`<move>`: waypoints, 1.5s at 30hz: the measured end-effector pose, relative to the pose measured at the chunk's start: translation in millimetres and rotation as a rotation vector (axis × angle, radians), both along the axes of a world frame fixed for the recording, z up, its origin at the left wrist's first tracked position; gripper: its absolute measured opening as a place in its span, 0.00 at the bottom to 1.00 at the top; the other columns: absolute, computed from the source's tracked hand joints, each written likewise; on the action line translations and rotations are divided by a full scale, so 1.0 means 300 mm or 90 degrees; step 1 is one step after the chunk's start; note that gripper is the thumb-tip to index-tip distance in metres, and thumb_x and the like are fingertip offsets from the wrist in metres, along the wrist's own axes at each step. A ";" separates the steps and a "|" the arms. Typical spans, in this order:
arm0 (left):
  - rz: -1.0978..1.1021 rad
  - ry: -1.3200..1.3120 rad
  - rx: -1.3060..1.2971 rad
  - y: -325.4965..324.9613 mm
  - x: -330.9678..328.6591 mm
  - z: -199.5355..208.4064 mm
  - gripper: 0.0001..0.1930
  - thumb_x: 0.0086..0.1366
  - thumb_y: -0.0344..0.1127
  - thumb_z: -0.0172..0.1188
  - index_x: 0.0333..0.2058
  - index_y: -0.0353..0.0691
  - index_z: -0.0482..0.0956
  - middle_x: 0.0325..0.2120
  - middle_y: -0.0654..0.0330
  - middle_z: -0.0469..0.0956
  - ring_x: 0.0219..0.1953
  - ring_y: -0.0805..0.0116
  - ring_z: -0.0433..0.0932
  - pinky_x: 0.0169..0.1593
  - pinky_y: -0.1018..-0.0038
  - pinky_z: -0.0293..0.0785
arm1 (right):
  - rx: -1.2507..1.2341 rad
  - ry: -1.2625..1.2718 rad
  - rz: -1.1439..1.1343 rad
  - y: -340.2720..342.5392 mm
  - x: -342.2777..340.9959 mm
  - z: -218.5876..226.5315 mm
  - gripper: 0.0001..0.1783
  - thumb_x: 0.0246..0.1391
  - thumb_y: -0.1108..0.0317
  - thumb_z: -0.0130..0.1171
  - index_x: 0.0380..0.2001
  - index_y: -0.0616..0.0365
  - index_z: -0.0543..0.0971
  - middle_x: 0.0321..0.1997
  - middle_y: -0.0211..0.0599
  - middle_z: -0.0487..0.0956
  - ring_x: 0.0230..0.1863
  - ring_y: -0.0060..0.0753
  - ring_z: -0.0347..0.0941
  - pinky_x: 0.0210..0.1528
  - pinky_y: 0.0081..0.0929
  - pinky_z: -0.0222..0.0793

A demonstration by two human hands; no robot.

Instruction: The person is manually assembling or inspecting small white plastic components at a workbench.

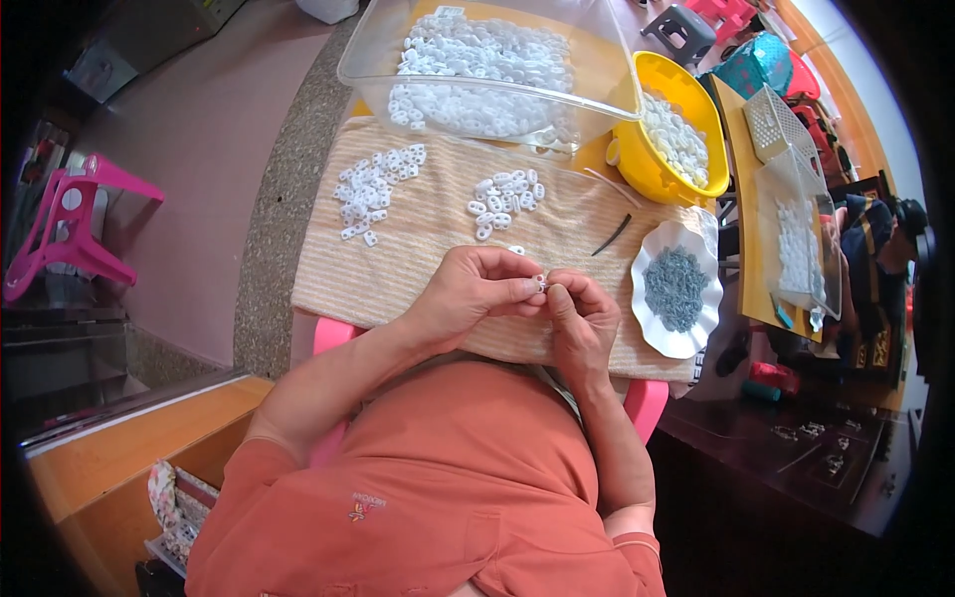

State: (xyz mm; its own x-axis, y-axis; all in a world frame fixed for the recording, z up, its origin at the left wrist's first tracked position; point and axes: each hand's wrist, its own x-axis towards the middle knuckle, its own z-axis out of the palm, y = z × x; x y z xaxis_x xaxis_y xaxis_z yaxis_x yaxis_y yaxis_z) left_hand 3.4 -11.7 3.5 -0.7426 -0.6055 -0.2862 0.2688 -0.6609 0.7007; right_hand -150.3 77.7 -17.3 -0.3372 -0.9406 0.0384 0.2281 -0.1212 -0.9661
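Over the near part of the striped cloth (pixel 418 289), my left hand (pixel 463 294) pinches a small white plastic piece with holes (pixel 540 284). The fingertips of my right hand (pixel 582 316) close on the same piece from the other side; whether they also hold a tiny part is hidden. Beyond my hands lies a small pile of white oval two-holed pieces (pixel 505 199). Another loose pile of squarer white pieces (pixel 373 189) is to the left. On the right, a white scalloped dish (pixel 649 323) holds many small grey-clear parts (pixel 678 289).
At the back stands a clear plastic bin (pixel 602 60) full of white pieces. A yellow basket (pixel 647 159) with more sits right of it. A dark thin strip (pixel 611 235) lies near the dish. Pink stools (pixel 75 224) and a side table (pixel 751 219) flank the work table.
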 end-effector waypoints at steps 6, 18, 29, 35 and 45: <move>-0.005 0.004 -0.020 0.000 0.001 0.004 0.10 0.61 0.25 0.60 0.41 0.30 0.77 0.34 0.56 0.80 0.36 0.71 0.80 0.41 0.77 0.80 | 0.011 -0.022 -0.008 0.000 0.013 0.013 0.06 0.58 0.72 0.57 0.36 0.65 0.78 0.41 0.33 0.77 0.40 0.20 0.71 0.45 0.17 0.66; 0.001 0.011 -0.011 0.004 -0.001 0.006 0.09 0.61 0.25 0.60 0.40 0.30 0.77 0.32 0.57 0.80 0.35 0.72 0.80 0.40 0.78 0.79 | -0.015 -0.003 -0.029 0.000 0.019 0.002 0.06 0.58 0.72 0.57 0.35 0.65 0.77 0.39 0.32 0.76 0.38 0.19 0.69 0.42 0.15 0.64; -0.005 0.010 -0.042 0.001 0.000 -0.012 0.09 0.60 0.25 0.60 0.40 0.29 0.77 0.32 0.57 0.80 0.34 0.73 0.79 0.40 0.79 0.79 | 0.002 0.042 -0.014 -0.003 0.015 0.011 0.04 0.58 0.75 0.56 0.33 0.66 0.77 0.38 0.33 0.76 0.38 0.20 0.70 0.43 0.16 0.64; -0.001 0.007 -0.055 0.001 -0.001 -0.018 0.09 0.60 0.25 0.60 0.40 0.29 0.78 0.32 0.57 0.80 0.34 0.73 0.79 0.40 0.79 0.79 | 0.005 0.077 -0.015 -0.004 0.004 0.003 0.05 0.57 0.74 0.58 0.33 0.65 0.78 0.37 0.32 0.77 0.37 0.19 0.70 0.40 0.15 0.65; 0.006 -0.003 -0.073 0.001 0.000 -0.023 0.09 0.60 0.25 0.61 0.39 0.30 0.79 0.31 0.57 0.80 0.33 0.73 0.79 0.39 0.79 0.78 | 0.064 0.023 0.014 -0.010 0.001 0.026 0.05 0.56 0.73 0.59 0.34 0.65 0.79 0.36 0.32 0.78 0.35 0.19 0.72 0.40 0.16 0.68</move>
State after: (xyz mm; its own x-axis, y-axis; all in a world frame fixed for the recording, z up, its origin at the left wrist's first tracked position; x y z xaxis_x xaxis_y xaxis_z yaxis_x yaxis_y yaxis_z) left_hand 3.5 -11.5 -3.5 -0.7360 -0.6408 -0.2184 0.2710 -0.5744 0.7724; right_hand -150.0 74.7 -9.5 -0.3164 -0.9475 -0.0455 0.1949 -0.0179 -0.9807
